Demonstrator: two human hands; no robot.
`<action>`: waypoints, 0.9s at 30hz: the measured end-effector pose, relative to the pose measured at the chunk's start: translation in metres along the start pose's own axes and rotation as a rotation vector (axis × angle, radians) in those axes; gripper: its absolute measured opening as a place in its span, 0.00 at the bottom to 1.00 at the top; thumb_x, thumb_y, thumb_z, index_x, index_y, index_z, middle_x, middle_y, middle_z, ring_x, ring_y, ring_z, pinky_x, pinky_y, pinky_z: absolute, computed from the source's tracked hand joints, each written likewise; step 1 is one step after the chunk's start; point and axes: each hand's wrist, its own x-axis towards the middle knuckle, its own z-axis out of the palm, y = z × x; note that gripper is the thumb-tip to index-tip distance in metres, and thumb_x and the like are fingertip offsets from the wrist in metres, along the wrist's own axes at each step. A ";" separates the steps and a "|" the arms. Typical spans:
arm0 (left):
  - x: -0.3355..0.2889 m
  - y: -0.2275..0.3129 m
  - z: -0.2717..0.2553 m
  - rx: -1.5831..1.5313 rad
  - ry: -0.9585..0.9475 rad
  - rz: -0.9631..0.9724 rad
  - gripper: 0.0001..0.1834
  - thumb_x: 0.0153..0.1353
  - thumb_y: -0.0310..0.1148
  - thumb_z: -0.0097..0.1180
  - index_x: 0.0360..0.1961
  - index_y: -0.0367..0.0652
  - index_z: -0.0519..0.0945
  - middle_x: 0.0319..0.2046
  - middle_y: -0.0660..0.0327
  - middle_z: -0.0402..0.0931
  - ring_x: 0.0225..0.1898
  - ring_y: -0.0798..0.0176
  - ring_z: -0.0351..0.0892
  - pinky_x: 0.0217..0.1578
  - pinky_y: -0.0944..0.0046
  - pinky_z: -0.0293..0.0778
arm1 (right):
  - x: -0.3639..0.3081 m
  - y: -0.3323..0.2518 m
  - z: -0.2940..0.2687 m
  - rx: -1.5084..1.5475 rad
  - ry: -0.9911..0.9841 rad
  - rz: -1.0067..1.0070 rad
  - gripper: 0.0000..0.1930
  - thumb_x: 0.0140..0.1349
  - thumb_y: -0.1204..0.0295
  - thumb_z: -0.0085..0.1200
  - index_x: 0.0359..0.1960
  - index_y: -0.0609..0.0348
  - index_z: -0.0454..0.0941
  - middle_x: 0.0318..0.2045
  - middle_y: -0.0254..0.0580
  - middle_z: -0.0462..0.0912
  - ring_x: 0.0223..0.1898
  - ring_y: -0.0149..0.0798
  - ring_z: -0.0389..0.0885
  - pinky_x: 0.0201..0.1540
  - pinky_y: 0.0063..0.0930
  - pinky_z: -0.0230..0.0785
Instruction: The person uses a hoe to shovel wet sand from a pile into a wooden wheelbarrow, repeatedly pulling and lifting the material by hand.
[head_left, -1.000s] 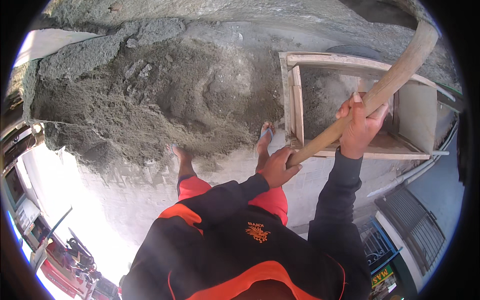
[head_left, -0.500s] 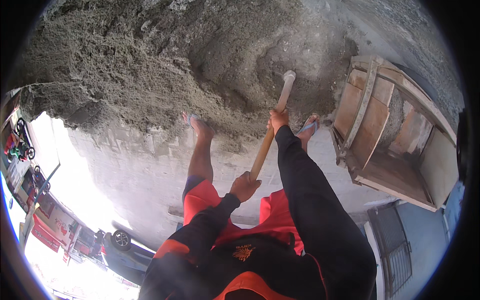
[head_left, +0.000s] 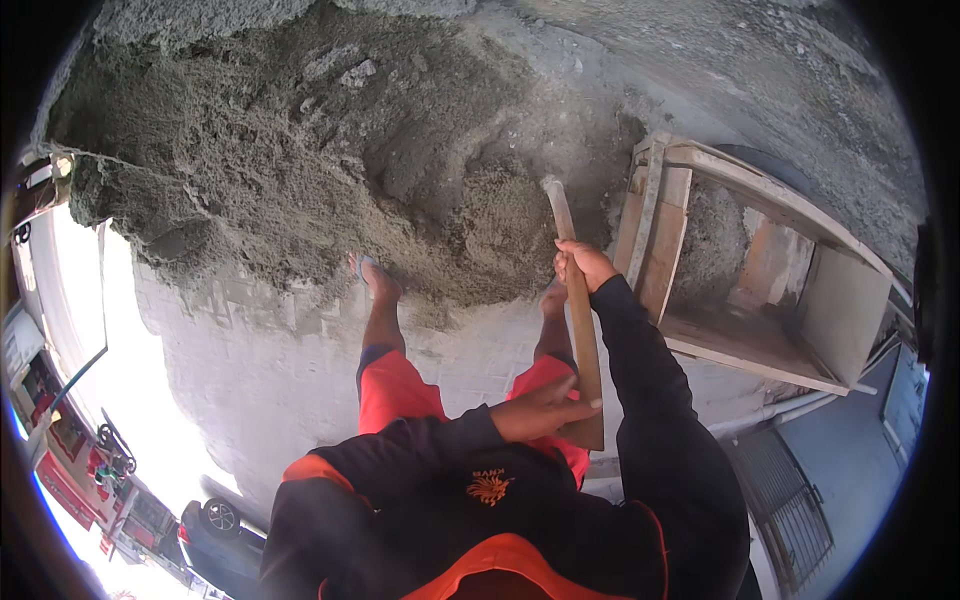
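My right hand (head_left: 588, 264) is closed around the upper shaft of a long wooden-handled hoe (head_left: 582, 335). Lower down, near the broad butt of the handle, my left hand (head_left: 545, 410) holds it, thumb and fingers lying across the wood. The shaft runs away from me to a pale, worn far end, resting over a heap of damp grey sand or mortar mix (head_left: 290, 160). The hoe's blade is hidden in or behind the mix. My sandalled left foot (head_left: 375, 275) stands at the heap's edge; the right foot is partly hidden behind the handle.
To the right, close to my right arm, stands an open wooden box frame (head_left: 760, 345) with grey residue inside. Pale paving (head_left: 260, 350) lies under me. A barred window (head_left: 790, 495) is at lower right, and a parked car (head_left: 220, 545) at lower left.
The hoe's handle has come back toward me and turned more upright, its butt now near my waist. Both hands have moved right, and the view has shifted so the box appears further left.
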 end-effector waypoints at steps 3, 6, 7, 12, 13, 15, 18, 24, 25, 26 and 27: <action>0.015 0.027 0.071 0.153 -0.207 -0.013 0.39 0.64 0.59 0.49 0.56 0.31 0.60 0.42 0.50 0.73 0.43 0.62 0.76 0.39 0.66 0.75 | -0.107 -0.040 -0.026 -0.002 -0.016 -0.140 0.07 0.63 0.70 0.53 0.31 0.55 0.68 0.17 0.36 0.71 0.18 0.35 0.71 0.19 0.33 0.65; 0.028 0.052 0.134 0.236 -0.512 -0.011 0.37 0.68 0.54 0.47 0.61 0.32 0.55 0.44 0.53 0.72 0.45 0.65 0.74 0.43 0.67 0.72 | -0.207 -0.072 -0.043 -0.023 0.145 -0.228 0.07 0.62 0.71 0.55 0.31 0.57 0.69 0.20 0.36 0.72 0.18 0.32 0.72 0.18 0.29 0.67; 0.033 0.056 0.152 0.264 -0.549 -0.018 0.37 0.68 0.54 0.47 0.61 0.32 0.55 0.44 0.53 0.72 0.45 0.65 0.74 0.43 0.67 0.72 | -0.238 -0.078 -0.058 -0.001 0.170 -0.261 0.07 0.62 0.71 0.55 0.31 0.57 0.69 0.20 0.36 0.72 0.18 0.32 0.72 0.18 0.29 0.67; 0.065 0.040 0.203 0.331 -0.700 -0.104 0.37 0.65 0.53 0.53 0.59 0.31 0.57 0.39 0.54 0.73 0.39 0.69 0.71 0.39 0.67 0.70 | -0.336 -0.078 -0.125 0.028 0.355 -0.584 0.11 0.61 0.71 0.57 0.38 0.57 0.66 0.24 0.34 0.71 0.18 0.28 0.72 0.16 0.24 0.67; 0.073 0.024 0.200 0.335 -0.695 -0.101 0.37 0.65 0.53 0.53 0.59 0.31 0.57 0.39 0.54 0.73 0.39 0.69 0.71 0.39 0.67 0.70 | -0.341 -0.075 -0.135 0.017 0.424 -0.701 0.12 0.61 0.71 0.56 0.39 0.56 0.64 0.25 0.34 0.70 0.18 0.28 0.71 0.16 0.24 0.66; 0.093 -0.013 0.185 0.538 -0.557 -0.027 0.38 0.61 0.52 0.57 0.58 0.34 0.58 0.34 0.56 0.75 0.37 0.67 0.75 0.36 0.66 0.71 | -0.315 -0.060 -0.170 0.052 0.522 -0.773 0.12 0.60 0.72 0.56 0.38 0.56 0.64 0.25 0.34 0.70 0.18 0.28 0.71 0.16 0.23 0.66; 0.141 -0.043 0.145 0.730 -0.342 -0.187 0.29 0.56 0.45 0.61 0.50 0.37 0.67 0.30 0.55 0.78 0.34 0.56 0.80 0.35 0.59 0.73 | -0.285 -0.045 -0.195 0.111 0.680 -0.943 0.13 0.58 0.76 0.54 0.38 0.54 0.61 0.25 0.36 0.70 0.17 0.29 0.69 0.16 0.24 0.66; 0.200 -0.104 0.099 0.939 0.253 0.018 0.17 0.53 0.36 0.58 0.40 0.37 0.72 0.32 0.49 0.78 0.36 0.43 0.79 0.39 0.48 0.73 | -0.289 -0.063 -0.153 0.147 0.716 -1.022 0.11 0.57 0.78 0.49 0.40 0.55 0.62 0.26 0.37 0.69 0.19 0.31 0.70 0.21 0.28 0.68; 0.202 -0.099 0.089 0.888 0.382 0.074 0.15 0.53 0.34 0.58 0.39 0.37 0.73 0.32 0.48 0.78 0.37 0.42 0.78 0.41 0.46 0.72 | -0.291 -0.069 -0.135 0.116 0.657 -1.089 0.10 0.58 0.77 0.47 0.41 0.55 0.63 0.26 0.38 0.69 0.21 0.32 0.71 0.23 0.30 0.69; 0.207 -0.090 0.077 0.889 0.389 0.089 0.15 0.53 0.34 0.58 0.39 0.37 0.73 0.32 0.48 0.78 0.37 0.42 0.78 0.41 0.46 0.72 | -0.294 -0.077 -0.121 0.129 0.617 -1.126 0.11 0.59 0.77 0.48 0.42 0.57 0.63 0.27 0.39 0.69 0.23 0.32 0.71 0.26 0.29 0.70; 0.209 -0.081 0.063 0.902 0.472 0.271 0.15 0.51 0.32 0.59 0.39 0.37 0.74 0.32 0.46 0.77 0.38 0.42 0.78 0.40 0.47 0.72 | -0.295 -0.087 -0.101 0.125 0.603 -1.134 0.11 0.59 0.77 0.48 0.42 0.57 0.63 0.27 0.39 0.69 0.23 0.32 0.71 0.26 0.29 0.70</action>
